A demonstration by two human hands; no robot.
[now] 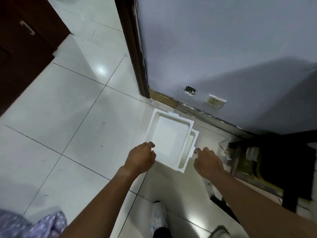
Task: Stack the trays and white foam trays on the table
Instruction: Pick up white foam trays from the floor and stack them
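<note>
Two white foam trays lie stacked askew on the tiled floor by the wall. The larger top tray (169,140) is on the left, and a smaller lower tray (187,152) pokes out on its right side. My left hand (140,157) hovers at the top tray's near-left rim with its fingers loosely curled, and I cannot tell if it touches. My right hand (207,160) reaches in from the right, its fingertips at the lower tray's right edge. Neither hand plainly holds a tray.
A dark low table (267,162) with a glass corner stands close on the right. The lilac wall carries a socket (216,100), beside a dark door frame (137,48). There is a dark cabinet (25,40) at upper left, my covered shoe (158,215) below, and purple patterned cloth (34,225) at bottom left.
</note>
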